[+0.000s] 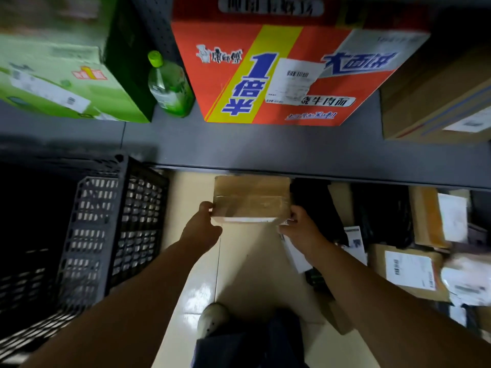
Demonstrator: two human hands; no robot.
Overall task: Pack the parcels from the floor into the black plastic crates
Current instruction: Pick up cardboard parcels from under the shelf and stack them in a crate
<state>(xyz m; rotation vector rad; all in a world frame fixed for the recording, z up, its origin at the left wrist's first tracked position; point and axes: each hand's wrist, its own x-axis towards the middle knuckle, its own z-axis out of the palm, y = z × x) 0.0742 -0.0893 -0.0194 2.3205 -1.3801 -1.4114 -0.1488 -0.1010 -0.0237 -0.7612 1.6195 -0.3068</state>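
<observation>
Both hands on the cardboard parcel [251, 199]: left hand [203, 224] grips its left end, right hand [301, 225] pinches the right. It's over the floor, just below the shelf edge [265, 160]. Keep it level, swing left, lower into the black crate [87, 235], clearing the rim.

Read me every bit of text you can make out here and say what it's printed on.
"康师傅", "1", "牛肉面": orange carton on the shelf.
Top of that carton: blurred.
Green carton: small print, unreadable.
Shipping labels on the floor parcels: barcodes only, too small.
Held parcel: no text visible.
</observation>
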